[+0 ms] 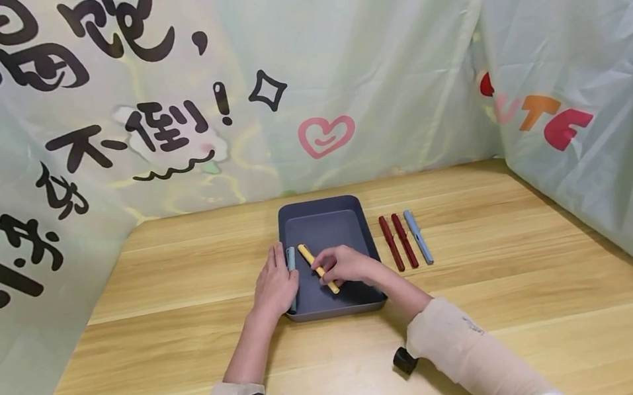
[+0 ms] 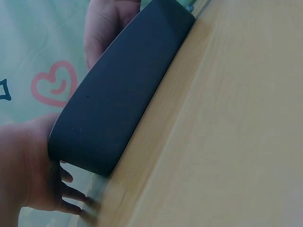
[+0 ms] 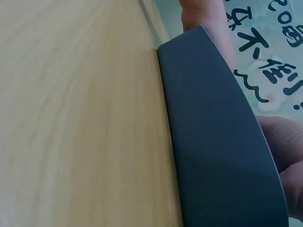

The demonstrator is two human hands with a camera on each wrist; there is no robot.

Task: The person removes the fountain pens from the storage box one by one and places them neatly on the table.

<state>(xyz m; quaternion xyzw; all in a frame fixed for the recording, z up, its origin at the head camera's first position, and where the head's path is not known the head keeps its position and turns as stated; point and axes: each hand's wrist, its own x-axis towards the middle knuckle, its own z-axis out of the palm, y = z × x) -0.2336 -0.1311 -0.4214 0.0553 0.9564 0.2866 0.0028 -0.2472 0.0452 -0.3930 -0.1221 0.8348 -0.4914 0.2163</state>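
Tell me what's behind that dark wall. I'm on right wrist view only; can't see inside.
Observer: It's a dark blue-grey rectangular tray. Within its rim the right hand holds a slim yellow pen.

Operator: Anything by the left hand?

Observer: Yes. In the head view it partly covers a slim grey-blue pen along the tray's left side.

Operator: Any pens outside?

Observer: Three, on the wood-grain table right of the tray, side by side: two slim dark red pens, then a slim light blue pen.
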